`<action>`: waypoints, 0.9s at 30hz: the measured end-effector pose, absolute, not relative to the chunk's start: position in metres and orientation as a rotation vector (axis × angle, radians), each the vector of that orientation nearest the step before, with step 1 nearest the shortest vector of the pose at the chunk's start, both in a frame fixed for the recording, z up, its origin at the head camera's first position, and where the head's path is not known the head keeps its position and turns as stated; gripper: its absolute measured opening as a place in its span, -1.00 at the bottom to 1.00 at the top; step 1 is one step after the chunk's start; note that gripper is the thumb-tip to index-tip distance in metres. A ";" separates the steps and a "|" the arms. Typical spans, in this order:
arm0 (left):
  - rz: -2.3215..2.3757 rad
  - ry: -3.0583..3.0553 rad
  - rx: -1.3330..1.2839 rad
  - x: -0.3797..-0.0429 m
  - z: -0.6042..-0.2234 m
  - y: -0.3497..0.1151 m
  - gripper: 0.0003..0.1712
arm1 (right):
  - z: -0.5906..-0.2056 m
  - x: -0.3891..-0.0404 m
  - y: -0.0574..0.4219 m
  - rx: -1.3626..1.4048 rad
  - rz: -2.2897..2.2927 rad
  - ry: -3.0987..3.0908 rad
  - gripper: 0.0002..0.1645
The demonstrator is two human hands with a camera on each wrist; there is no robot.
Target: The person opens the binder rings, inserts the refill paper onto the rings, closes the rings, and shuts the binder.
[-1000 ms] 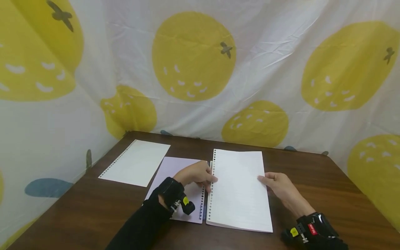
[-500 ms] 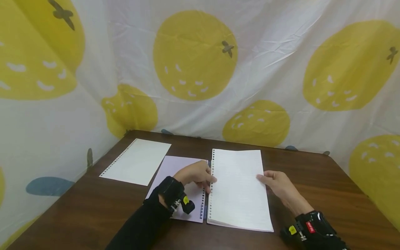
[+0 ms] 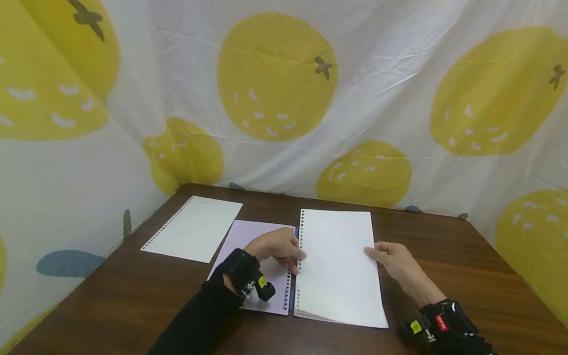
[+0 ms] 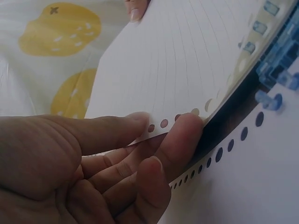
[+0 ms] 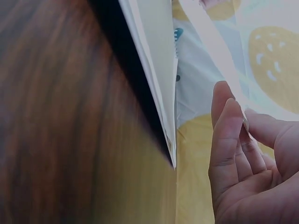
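A white lined loose-leaf sheet point(image 3: 337, 276) with a row of punched holes is held up over the right side of an open ring binder. My left hand point(image 3: 278, 245) pinches its punched edge between thumb and fingers. Opposite, my right hand point(image 3: 399, 266) pinches the outer edge. The left wrist view shows bare holes beside my left fingertips and open blue binder rings point(image 4: 275, 70) farther along. A lilac punched page point(image 3: 280, 286) lies on the binder's left side, partly under my left hand. Below the raised sheet, a paper stack point(image 5: 156, 60) shows in the right wrist view.
Another white punched sheet point(image 3: 199, 229) lies apart at the back left of the dark wooden table point(image 3: 448, 256). A white curtain point(image 3: 377, 88) with yellow fruit prints hangs close behind the table and along its left side.
The held sheet has shifted very slightly to the left at its top, and its near left corner stands a little higher off the stack. Both hands keep their grip almost in place.
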State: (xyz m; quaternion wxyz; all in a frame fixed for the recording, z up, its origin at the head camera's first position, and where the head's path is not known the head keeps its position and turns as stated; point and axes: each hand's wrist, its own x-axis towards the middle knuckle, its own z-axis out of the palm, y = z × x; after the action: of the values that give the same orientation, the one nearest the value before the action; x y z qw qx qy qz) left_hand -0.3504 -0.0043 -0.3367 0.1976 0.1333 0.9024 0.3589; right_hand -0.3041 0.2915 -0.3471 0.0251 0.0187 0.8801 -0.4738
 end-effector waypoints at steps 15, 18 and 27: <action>1.078 2.493 0.386 -0.350 -0.336 -0.006 -0.81 | -0.348 -0.297 0.301 0.048 -1.471 2.671 -0.45; 1.073 2.495 0.381 -0.349 -0.337 -0.006 -0.81 | -0.351 -0.296 0.301 0.034 -1.480 2.665 -0.49; 1.061 2.496 0.400 -0.349 -0.337 -0.007 -0.80 | -0.354 -0.298 0.298 0.043 -1.460 2.685 -0.59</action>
State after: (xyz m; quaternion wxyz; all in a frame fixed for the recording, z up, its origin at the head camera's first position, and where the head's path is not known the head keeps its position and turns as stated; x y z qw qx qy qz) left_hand -0.3491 -0.0065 -0.3371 0.1985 0.1429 0.8923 0.3794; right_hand -0.2976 0.2984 -0.3540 0.0428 0.0142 0.8777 -0.4772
